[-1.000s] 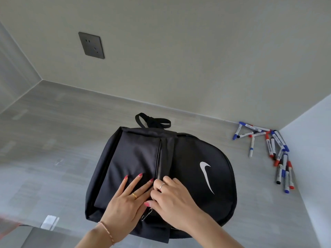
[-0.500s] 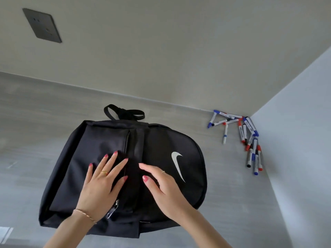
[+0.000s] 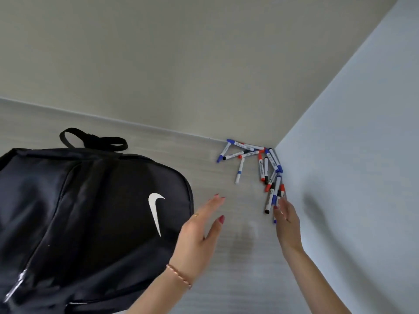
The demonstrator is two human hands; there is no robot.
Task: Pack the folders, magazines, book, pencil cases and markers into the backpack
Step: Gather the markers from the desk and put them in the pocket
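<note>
The markers (image 3: 260,165) are scattered in the corner of the tabletop (image 3: 158,146), at about two o'clock from the backpack (image 3: 79,211), which lies flat at nine o'clock. The right hand (image 3: 286,219) is stretched toward them with fingers extended, nothing gripped; its fingertips are seen at the nearest markers, whose long axes run from six to twelve o'clock along the side wall (image 3: 351,155). The left hand (image 3: 199,227) is held open just beside the backpack's edge, farther from the pile. The right hand is judged the nearer one for the coming pick.
</note>
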